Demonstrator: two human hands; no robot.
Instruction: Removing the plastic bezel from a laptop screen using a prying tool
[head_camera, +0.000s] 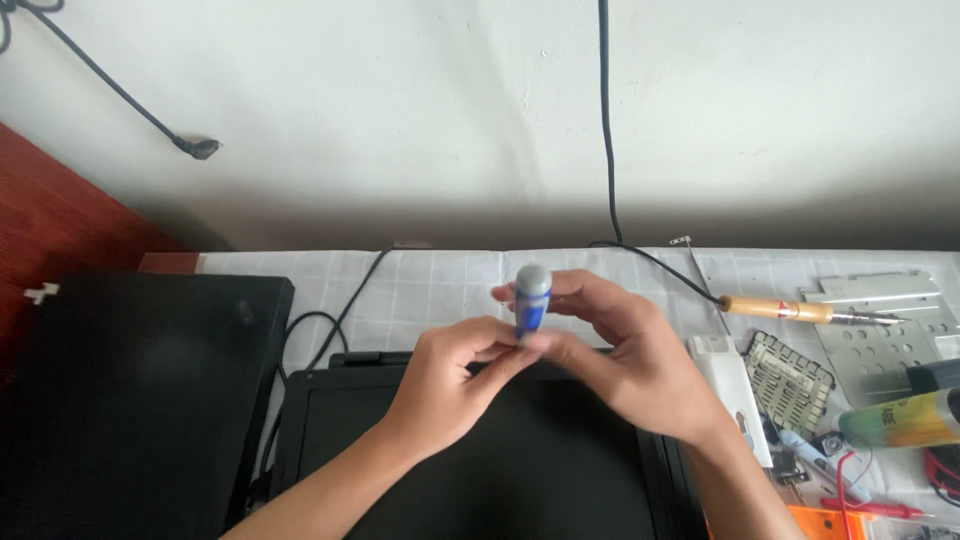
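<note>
Both my hands meet above a black laptop (500, 470) that lies flat on the table. My right hand (630, 355) holds a small blue screwdriver with a grey cap (532, 295), its handle end pointing up. My left hand (450, 375) pinches the lower end of the screwdriver with its fingertips; the tip itself is hidden by the fingers.
A second black device (130, 390) lies at the left. At the right are a wooden-handled soldering iron (790, 310), a perforated metal plate (880, 320), a white adapter (735, 395), a small keypad part (790, 380) and a yellow-green tube (900, 420). Black cables (605, 130) run down the wall.
</note>
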